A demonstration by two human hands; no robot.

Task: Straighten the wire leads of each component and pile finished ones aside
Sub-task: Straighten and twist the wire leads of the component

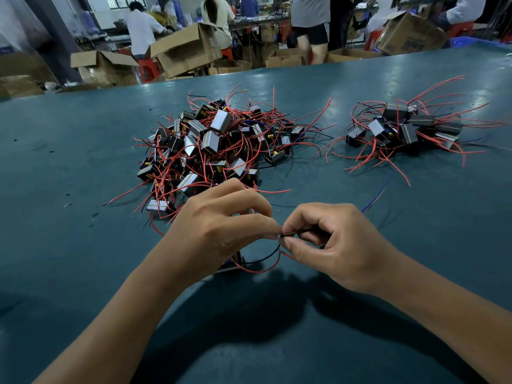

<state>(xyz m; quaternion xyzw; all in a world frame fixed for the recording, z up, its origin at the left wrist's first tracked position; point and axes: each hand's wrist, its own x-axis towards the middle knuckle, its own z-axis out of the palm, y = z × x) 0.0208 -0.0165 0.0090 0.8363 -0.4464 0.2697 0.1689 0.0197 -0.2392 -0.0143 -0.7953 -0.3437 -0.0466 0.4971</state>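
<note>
Under the left hand (221,231), a component (231,265) mostly hidden

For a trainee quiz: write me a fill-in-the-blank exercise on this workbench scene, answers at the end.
1. Both hands pinch a ____ wire lead between them.
2. The left hand and right hand work over a ____-coloured table.
3. The larger pile lies to the ____ of the smaller pile.
4. Most leads in both piles are ____.

Answers: black; teal; left; red
</note>
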